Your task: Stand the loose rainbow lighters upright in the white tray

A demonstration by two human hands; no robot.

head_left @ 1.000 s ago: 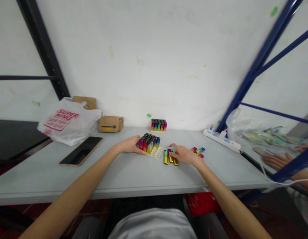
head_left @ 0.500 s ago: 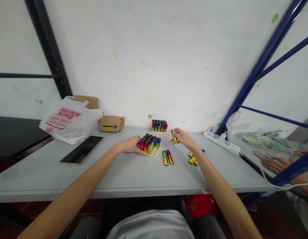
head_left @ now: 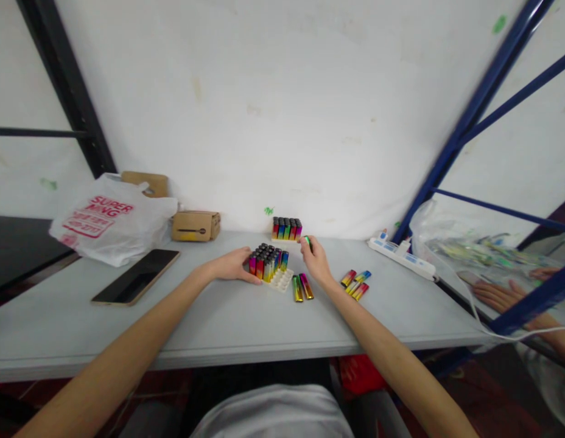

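My left hand (head_left: 232, 266) rests on the table with its fingers closed against the left side of a white tray (head_left: 282, 281) that stands partly filled with several upright rainbow-coloured lighters (head_left: 266, 261). My right hand (head_left: 314, 258) is raised just right of the tray, pinching one lighter (head_left: 307, 241) between its fingertips. Two lighters (head_left: 299, 286) lie flat just right of the tray. Three more lighters (head_left: 354, 281) lie further right on the grey table (head_left: 218, 316).
A second filled tray of lighters (head_left: 286, 229) stands by the wall. A phone (head_left: 137, 284), a white plastic bag (head_left: 109, 220) and a small cardboard box (head_left: 195, 225) are at the left. A white power strip (head_left: 401, 255) lies at the right; another person's hand (head_left: 492, 297) shows beyond the blue rack.
My right hand picked one lighter up from the table and carried it left toward the tray. My left hand stayed on the tray.
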